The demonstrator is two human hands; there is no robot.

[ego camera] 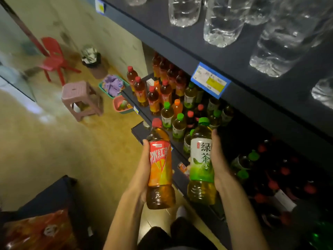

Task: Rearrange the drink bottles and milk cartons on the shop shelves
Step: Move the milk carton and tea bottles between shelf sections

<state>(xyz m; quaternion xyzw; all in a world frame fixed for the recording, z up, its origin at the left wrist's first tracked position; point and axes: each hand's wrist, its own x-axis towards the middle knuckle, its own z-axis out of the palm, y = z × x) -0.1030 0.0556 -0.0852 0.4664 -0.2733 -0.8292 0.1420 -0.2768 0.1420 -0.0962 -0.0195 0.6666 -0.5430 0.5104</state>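
A shop aisle with a tan floor (63,150) runs toward 11 o'clock, flanked at 1 o'clock by a dark shelving unit (180,42) whose upper shelf carries clear water bottles (223,22) behind a blue price tag (210,80). On the lower shelf (177,147) below it stand rows of red-capped tea bottles (153,100) and green-capped tea bottles (178,126). At 10 o'clock on the floor sit a red chair (54,60), a pink stool (81,99) and two small baskets (115,85). I stand at the shelf edge with a bottle upright in each hand, side by side near centre frame. My left hand (144,170) is wrapped around the red-labelled iced tea bottle (160,170), fingers curled behind its label. My right hand (219,159) clasps the green tea bottle (201,163) from its 3 o'clock side, just in front of the lower shelf's edge.
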